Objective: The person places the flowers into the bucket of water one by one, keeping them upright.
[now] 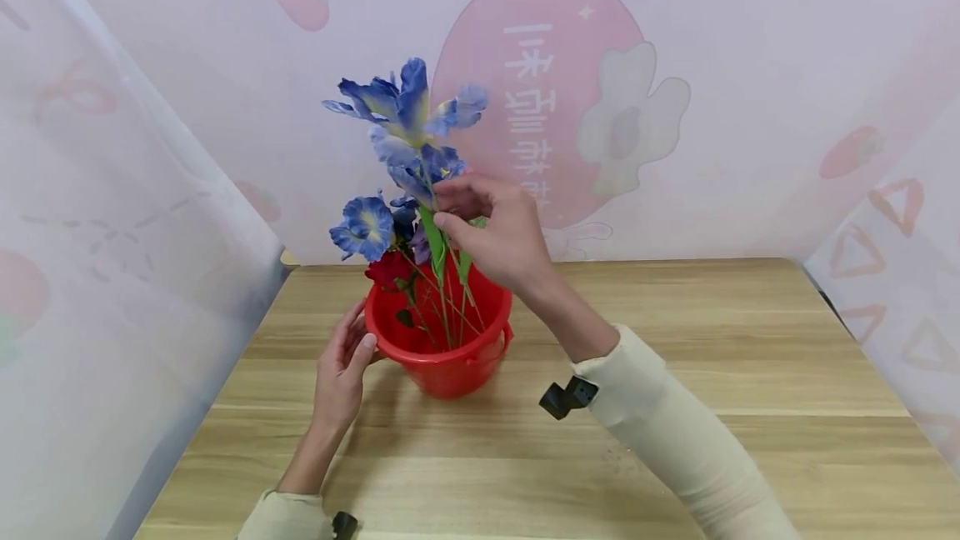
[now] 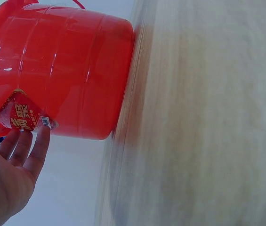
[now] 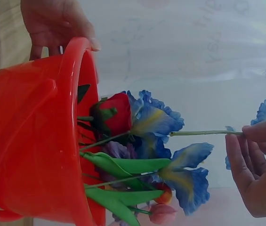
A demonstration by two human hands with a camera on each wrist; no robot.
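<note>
My right hand (image 1: 502,227) pinches the thin green stem (image 3: 198,133) of a large blue iris (image 1: 408,111) between thumb and fingertips. In the right wrist view the stem's lower end is above the rim, beside other blooms. My left hand (image 1: 341,373) touches the left side of a red bucket (image 1: 450,377), thumb by the rim. Its fingers lie fairly straight against the outer wall, near a printed sticker (image 2: 22,115). In the bucket stand a red rose (image 3: 118,110), another blue iris (image 1: 363,227), purple blooms and green leaves (image 3: 142,164).
The bucket stands on a wood-grain table (image 1: 675,340), towards its back edge. A pale printed curtain (image 1: 720,7) hangs behind and along both sides. A small black device (image 1: 567,397) is at the right cuff.
</note>
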